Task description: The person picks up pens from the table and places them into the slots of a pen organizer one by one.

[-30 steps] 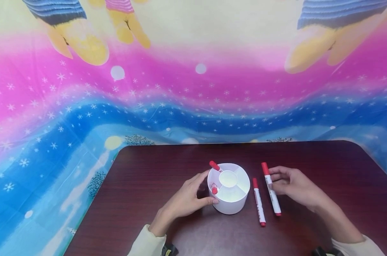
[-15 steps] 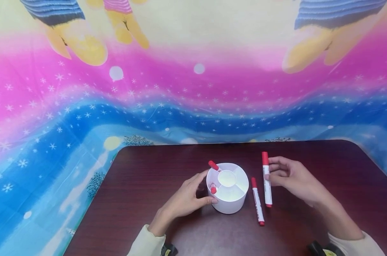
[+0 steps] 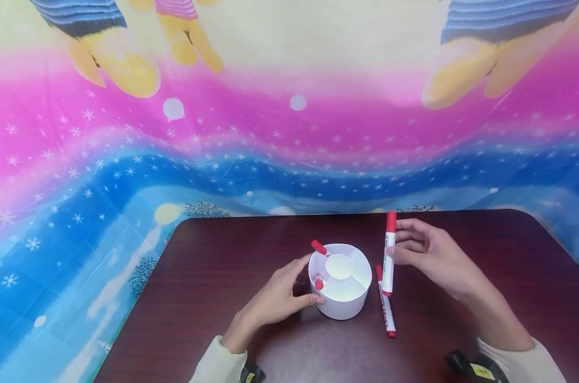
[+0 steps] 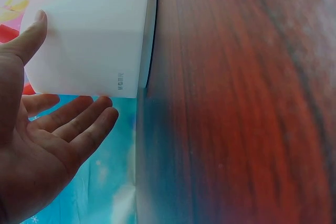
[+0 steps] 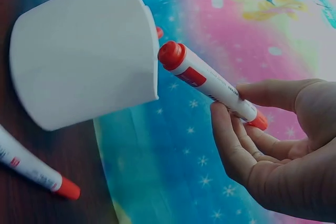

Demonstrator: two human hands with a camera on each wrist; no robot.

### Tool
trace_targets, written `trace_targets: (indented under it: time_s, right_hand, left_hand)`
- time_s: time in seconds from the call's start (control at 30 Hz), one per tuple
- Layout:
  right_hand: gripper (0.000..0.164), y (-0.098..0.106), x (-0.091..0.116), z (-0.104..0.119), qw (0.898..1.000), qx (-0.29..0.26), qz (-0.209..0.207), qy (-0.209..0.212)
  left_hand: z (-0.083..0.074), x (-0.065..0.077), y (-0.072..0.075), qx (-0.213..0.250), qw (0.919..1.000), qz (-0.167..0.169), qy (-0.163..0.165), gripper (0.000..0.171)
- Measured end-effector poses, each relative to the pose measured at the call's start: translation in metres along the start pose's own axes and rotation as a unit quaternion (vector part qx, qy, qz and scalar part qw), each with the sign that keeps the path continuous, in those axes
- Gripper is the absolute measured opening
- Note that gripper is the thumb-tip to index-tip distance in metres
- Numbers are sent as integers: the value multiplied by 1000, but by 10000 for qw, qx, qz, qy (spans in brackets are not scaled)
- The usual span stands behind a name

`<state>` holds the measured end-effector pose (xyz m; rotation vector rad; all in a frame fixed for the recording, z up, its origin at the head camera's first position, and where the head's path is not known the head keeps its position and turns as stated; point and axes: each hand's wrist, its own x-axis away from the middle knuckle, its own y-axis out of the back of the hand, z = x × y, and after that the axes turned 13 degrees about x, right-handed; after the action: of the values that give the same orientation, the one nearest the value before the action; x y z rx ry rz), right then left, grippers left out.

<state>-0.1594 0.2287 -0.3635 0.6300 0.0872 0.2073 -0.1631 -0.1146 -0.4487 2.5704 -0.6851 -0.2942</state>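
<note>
A round white pen holder (image 3: 344, 309) with divided compartments stands on the table. Two red-capped markers, one a back marker (image 3: 320, 247) and one a front marker (image 3: 319, 282), lean inside its left compartments. My left hand (image 3: 277, 298) holds the holder's left side, thumb in front and fingers behind; in the left wrist view the thumb lies against its wall. Between thumb and fingers, my right hand (image 3: 438, 260) pinches a white marker (image 5: 212, 83) with red ends, raised nearly upright right of the holder. Below it, another marker (image 3: 387, 318) lies on the table, partly covered in the head view.
The dark wood table (image 3: 198, 266) has rounded back corners. Behind it hangs a colourful printed cloth (image 3: 251, 117) that reaches the table's back and left edges. Black wrist straps show at both cuffs.
My right hand has lifted the marker off the table and carried it up and leftward, turning it more upright. My left hand stays on the pen holder.
</note>
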Motion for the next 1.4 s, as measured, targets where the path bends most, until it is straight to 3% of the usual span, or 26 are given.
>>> trace_targets:
  time_s: [0.4,1.4]
  right_hand:
    - [62,-4,-6,16,9992,-350,-191,91]
    - [52,-15,-8,11,9971,-658,-365,103]
  left_hand:
    - [-1,0,0,19,10000,28,-41,94]
    - [-1,1,1,49,10000,40,4,95]
